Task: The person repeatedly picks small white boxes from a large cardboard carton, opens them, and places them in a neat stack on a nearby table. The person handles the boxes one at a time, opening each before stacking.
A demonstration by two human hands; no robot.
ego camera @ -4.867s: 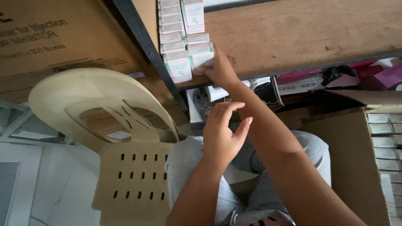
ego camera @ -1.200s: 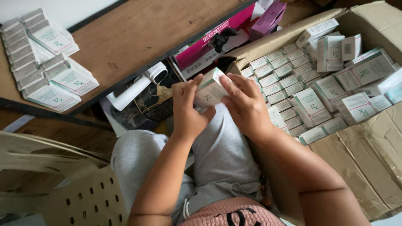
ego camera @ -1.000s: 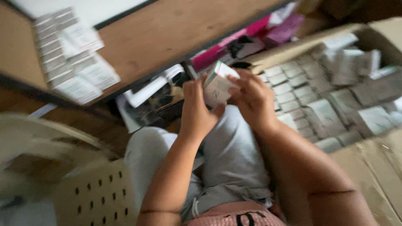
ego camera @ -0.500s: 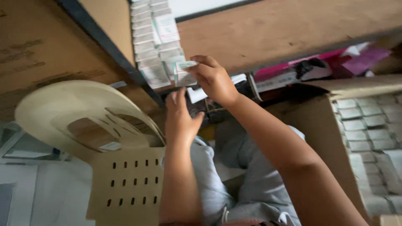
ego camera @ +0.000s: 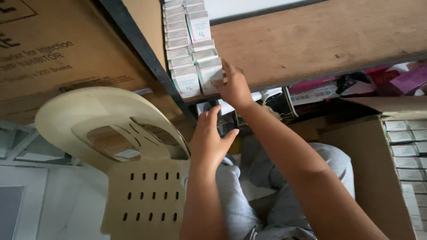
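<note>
Here the right hand [ego camera: 234, 87] presses its fingers [ego camera: 224, 71] flat against a white-and-green medicine box [ego camera: 209, 74] at the desk [ego camera: 320, 40] front edge, ending the stacked rows. The left hand [ego camera: 210, 141] hangs below, fingers loose, grasping nothing, beside a cream plastic chair [ego camera: 111, 146].

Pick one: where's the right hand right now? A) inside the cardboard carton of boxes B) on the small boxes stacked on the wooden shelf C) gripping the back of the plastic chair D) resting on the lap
B: the right hand presses against the front small box of the rows on the wooden shelf, while the left hand hangs open and empty below it.
</note>
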